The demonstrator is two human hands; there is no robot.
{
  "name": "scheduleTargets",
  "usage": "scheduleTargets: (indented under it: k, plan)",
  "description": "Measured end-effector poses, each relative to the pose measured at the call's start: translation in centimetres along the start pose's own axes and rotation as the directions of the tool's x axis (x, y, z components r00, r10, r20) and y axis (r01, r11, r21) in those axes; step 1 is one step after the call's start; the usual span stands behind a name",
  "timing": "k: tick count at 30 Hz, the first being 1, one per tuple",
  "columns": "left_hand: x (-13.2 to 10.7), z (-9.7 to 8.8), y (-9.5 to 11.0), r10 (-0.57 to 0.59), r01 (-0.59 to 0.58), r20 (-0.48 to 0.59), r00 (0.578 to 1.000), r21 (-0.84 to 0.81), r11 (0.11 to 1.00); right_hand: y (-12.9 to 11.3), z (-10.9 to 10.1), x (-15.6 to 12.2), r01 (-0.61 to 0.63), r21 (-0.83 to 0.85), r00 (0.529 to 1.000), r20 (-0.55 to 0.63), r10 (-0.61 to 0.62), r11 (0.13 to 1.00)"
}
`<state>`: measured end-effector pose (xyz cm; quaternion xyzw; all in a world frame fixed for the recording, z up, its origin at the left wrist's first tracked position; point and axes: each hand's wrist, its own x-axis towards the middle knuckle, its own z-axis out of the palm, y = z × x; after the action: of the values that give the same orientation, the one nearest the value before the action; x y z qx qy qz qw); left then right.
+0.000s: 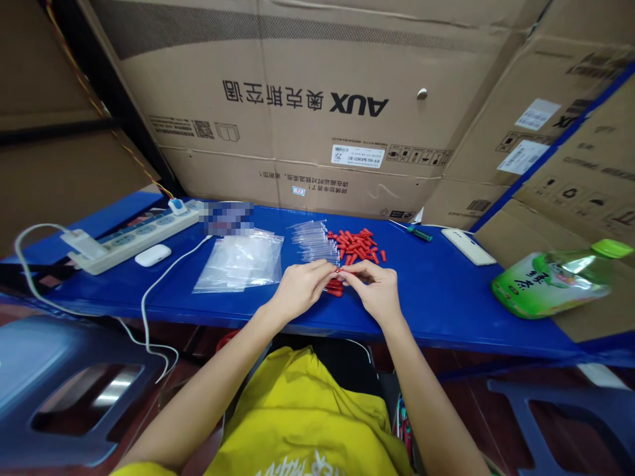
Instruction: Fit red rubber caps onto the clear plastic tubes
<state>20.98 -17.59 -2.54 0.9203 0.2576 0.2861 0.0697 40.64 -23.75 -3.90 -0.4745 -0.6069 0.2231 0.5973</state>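
Observation:
My left hand and my right hand meet fingertip to fingertip above the front of the blue table. A small red rubber bulb shows between the pinched fingers, at the tips of my right hand. Whatever the left fingers pinch is mostly covered by them. Just beyond my hands lies a row of thin clear tubes. To its right is a loose pile of red rubber bulbs. Several more red bulbs lie close under my hands, partly hidden.
Clear zip bags lie left, near a power strip, a white earbud case and a cable. Rightward are a green-handled screwdriver, a phone and a green drink bottle. Cardboard boxes wall the back.

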Motion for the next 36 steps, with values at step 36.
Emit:
scheduleTargets:
  k: [36]
  plan:
    - [0.0,0.4,0.3,-0.036,0.032,-0.019,0.999,-0.19,0.981,-0.1,-1.1,0.6,-0.151,0.239,0.989,0.038,0.146,0.959]
